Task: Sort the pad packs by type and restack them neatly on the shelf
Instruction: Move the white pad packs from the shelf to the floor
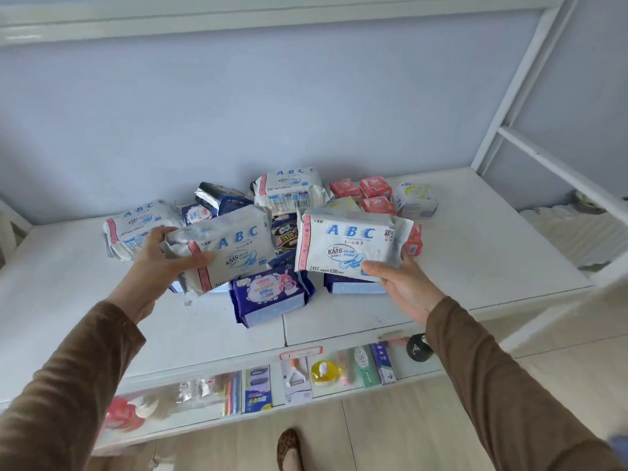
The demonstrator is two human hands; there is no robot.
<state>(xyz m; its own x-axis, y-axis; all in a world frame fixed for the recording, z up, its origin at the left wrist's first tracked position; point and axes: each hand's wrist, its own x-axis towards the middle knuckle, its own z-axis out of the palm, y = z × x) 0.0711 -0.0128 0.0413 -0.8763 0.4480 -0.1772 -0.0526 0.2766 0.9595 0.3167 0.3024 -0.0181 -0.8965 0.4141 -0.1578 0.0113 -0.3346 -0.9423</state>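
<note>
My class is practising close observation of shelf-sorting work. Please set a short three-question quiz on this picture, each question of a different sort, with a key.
1. True or false: the left hand and the right hand each hold a white ABC pad pack.
2. Multiple choice: the dark blue cartoon pack lies (A) at the shelf's front, between the hands; (B) against the back wall; (C) on the floor.
3. Fill in: the small packs at the right rear are ____ in colour.

Key: 1 true; 2 A; 3 pink-red.
</note>
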